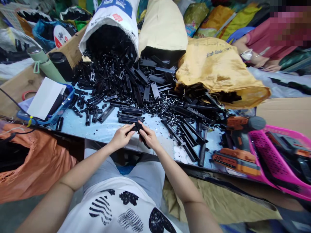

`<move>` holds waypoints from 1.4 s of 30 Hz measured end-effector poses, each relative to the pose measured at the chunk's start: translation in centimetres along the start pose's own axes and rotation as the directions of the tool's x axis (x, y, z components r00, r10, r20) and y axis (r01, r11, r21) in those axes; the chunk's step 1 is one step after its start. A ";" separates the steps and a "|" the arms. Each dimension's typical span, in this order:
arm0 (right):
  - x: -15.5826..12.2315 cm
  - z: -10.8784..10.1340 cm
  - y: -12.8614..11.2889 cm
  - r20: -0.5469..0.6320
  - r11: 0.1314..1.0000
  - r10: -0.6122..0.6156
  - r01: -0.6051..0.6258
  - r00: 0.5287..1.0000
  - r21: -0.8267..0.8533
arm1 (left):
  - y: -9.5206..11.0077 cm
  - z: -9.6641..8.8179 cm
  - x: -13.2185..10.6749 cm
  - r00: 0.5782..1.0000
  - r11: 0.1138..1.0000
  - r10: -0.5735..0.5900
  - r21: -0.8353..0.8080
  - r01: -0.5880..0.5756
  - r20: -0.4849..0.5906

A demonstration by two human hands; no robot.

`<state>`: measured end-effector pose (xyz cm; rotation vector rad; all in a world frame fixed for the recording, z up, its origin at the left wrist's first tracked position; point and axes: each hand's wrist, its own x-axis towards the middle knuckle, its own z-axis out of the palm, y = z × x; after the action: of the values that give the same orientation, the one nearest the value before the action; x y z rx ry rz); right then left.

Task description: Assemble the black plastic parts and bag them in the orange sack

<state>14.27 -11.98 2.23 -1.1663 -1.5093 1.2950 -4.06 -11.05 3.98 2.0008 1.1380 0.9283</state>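
Over the front edge of the blue worktable [102, 131], my left hand [122, 136] and my right hand [150, 136] meet. Fingers of both are closed on dark plastic parts. In my right hand a long black plastic piece [145, 141] slants down toward me. My left hand pinches a small black part [133, 128] against its upper end; the fingers hide most of the join. Just beyond lies a short stack of black plastic strips [131, 115]. Small screws [165, 105] and dark bits are scattered behind it.
Behind, open sacks [110, 13] spill a heap of black parts [109, 74]. An orange cordless drill [239, 142] lies right, beside a pink basket [286, 132]. A blue tray [65, 103] and a green bottle [46, 64] stand left. Another person's hands [264, 63] show at upper right.
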 end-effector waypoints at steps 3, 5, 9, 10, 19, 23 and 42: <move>-0.3 -1.7 -0.8 0.098 0.968 -0.105 0.125 0.990 -0.219 | 0.4 -0.6 -0.4 0.998 0.990 0.061 0.124 -0.063 0.016; -0.4 -2.2 -1.3 0.140 0.933 -0.155 0.192 0.978 -0.304 | 0.6 -0.6 -0.6 0.996 0.985 0.094 0.143 -0.093 0.000; -1.1 -0.8 -1.5 0.080 0.927 -0.216 0.230 0.973 -0.298 | 1.4 0.5 -0.8 0.980 0.988 0.149 0.068 -0.141 -0.133; -1.3 0.0 -1.3 0.022 0.936 -0.228 0.225 0.973 -0.270 | 1.6 0.7 -0.8 0.970 0.988 0.151 0.045 -0.145 -0.192; -2.0 2.2 -0.4 -0.075 0.931 -0.218 0.185 0.973 -0.314 | 1.5 1.4 -0.9 0.968 0.990 0.142 0.028 -0.139 -0.209; -0.3 -2.8 0.0 0.007 0.780 -0.146 0.120 0.989 -0.614 | 0.3 2.6 -2.6 0.961 0.970 -0.132 0.166 0.175 -0.243; 3.0 -24.4 -1.3 -0.321 0.028 -0.294 -0.328 0.900 -0.944 | -1.6 0.5 -0.3 0.899 0.704 -0.059 0.657 -0.270 0.434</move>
<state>36.84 -3.30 7.06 -2.1515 -1.9995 -0.4945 -4.48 -10.77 2.37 2.7309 1.2270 0.0191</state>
